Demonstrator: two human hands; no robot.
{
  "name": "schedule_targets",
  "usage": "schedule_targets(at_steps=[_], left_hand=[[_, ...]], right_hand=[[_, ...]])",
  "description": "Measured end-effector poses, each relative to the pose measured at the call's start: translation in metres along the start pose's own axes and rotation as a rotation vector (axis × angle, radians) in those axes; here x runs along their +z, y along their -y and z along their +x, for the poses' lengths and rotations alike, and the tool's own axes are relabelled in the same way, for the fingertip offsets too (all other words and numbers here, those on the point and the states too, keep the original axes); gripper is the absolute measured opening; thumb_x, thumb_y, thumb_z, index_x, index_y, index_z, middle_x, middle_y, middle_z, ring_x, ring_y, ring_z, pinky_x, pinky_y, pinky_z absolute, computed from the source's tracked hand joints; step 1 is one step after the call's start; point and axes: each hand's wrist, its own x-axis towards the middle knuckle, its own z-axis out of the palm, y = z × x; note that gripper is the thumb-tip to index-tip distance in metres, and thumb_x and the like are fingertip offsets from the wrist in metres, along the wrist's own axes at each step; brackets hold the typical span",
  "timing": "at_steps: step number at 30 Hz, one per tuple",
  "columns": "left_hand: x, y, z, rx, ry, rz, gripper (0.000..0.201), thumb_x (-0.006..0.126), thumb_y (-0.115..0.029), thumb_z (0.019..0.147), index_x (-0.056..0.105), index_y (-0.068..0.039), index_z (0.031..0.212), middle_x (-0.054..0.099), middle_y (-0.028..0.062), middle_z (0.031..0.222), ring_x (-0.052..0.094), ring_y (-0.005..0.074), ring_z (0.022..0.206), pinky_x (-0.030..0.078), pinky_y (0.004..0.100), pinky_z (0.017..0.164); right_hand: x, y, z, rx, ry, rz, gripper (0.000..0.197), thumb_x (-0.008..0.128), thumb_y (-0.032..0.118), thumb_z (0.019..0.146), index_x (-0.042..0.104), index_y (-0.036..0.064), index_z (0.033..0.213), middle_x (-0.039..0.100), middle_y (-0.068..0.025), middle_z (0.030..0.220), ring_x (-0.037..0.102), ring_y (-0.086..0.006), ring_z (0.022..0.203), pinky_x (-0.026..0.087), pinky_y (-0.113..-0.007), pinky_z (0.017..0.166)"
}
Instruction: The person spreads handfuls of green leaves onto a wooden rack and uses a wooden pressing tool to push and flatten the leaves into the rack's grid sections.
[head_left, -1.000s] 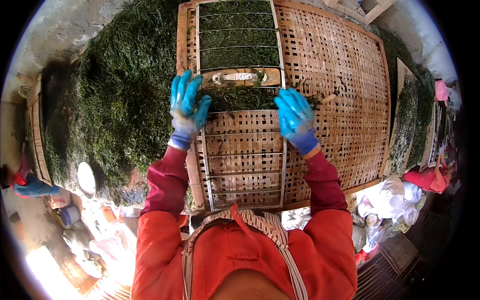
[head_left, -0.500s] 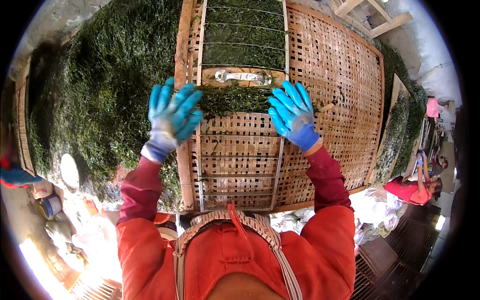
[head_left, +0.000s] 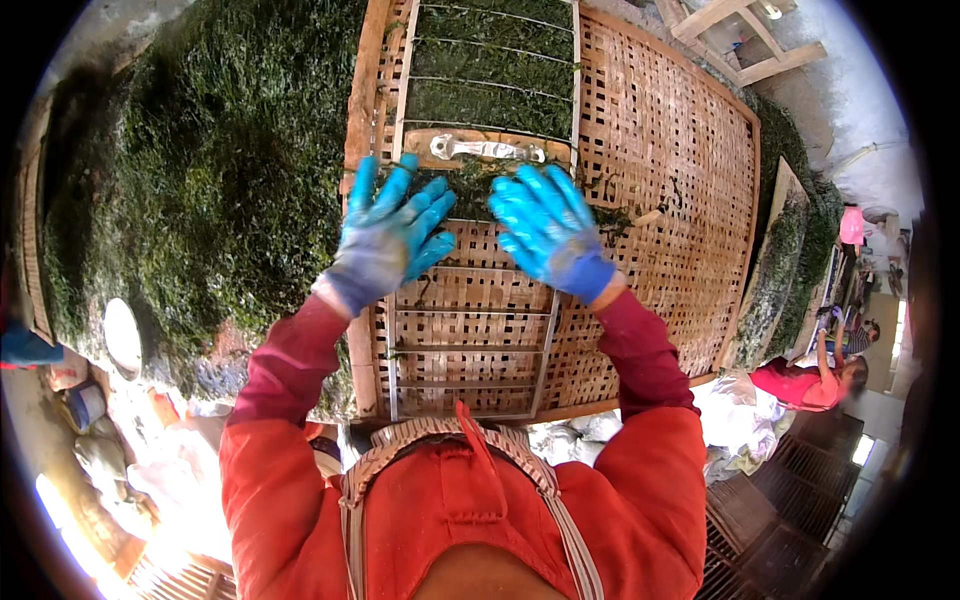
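Blue rubber-coated gloves cover both my hands. My left hand, fingers spread, touches the left end of a narrow band of dark green shredded seaweed. At the band's right end lies my right hand, its fingers stretched out. The band crosses a ladder-like metal frame on a woven bamboo mat. Just beyond my fingertips rests a wooden board with a pale handle. Farther up, the frame's sections hold a flat layer of seaweed. My fingertips partly hide the band's ends.
A large heap of seaweed spreads at the left, with a white bowl at its near edge. Another seaweed-covered board leans at the right. A co-worker in red is at the far right. A wooden frame stands at the upper right.
Both hands have moved inward over the mat, pushing the ends of the seaweed band toward each other. Some shreds now lie beside my right fingers. The view has shifted slightly.
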Motion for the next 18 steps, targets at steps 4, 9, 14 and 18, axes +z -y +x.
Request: schedule_targets(at_steps=[4,9,14,18], left_hand=[[0.014,0.018,-0.01,-0.009,0.056,-0.013,0.043,0.061,-0.04,0.098,0.069,-0.018,0.134,0.062,0.0019,0.146,0.04,0.0329,0.15,0.01,0.0637,0.128],[-0.02,0.049,-0.027,-0.214,-0.101,-0.36,0.052,0.073,-0.031,0.093,0.063,-0.016,0.141,0.063,0.0072,0.145,0.048,0.0346,0.144,0.025,0.053,0.126],[-0.022,0.057,-0.014,-0.345,0.256,-0.115,0.097,0.085,-0.025,0.073,0.04,-0.016,0.159,0.031,0.0107,0.168,0.024,0.038,0.157,0.019,0.0471,0.13],[-0.003,0.046,0.015,-0.283,0.218,0.131,0.064,0.075,-0.021,0.081,0.059,-0.015,0.143,0.056,0.0133,0.148,0.047,0.0343,0.143,0.038,0.0459,0.119]], right_hand=[[0.026,0.021,0.032,0.051,0.461,-0.079,0.056,0.056,0.038,0.102,0.049,0.017,0.154,0.035,-0.0008,0.168,0.029,-0.0263,0.156,0.013,-0.053,0.131],[0.032,0.026,0.04,0.037,0.044,0.14,0.043,0.065,0.028,0.094,0.07,0.004,0.129,0.052,-0.0117,0.156,0.04,-0.0293,0.149,0.018,-0.05,0.131],[0.062,0.06,0.056,0.058,0.056,0.234,0.041,0.066,0.027,0.094,0.069,0.0062,0.13,0.057,-0.0129,0.149,0.056,-0.0281,0.134,0.04,-0.046,0.118],[0.079,0.059,0.059,0.153,0.003,0.291,0.05,0.065,0.028,0.094,0.061,0.0109,0.14,0.059,-0.0085,0.146,0.058,-0.0268,0.131,0.042,-0.046,0.118]])
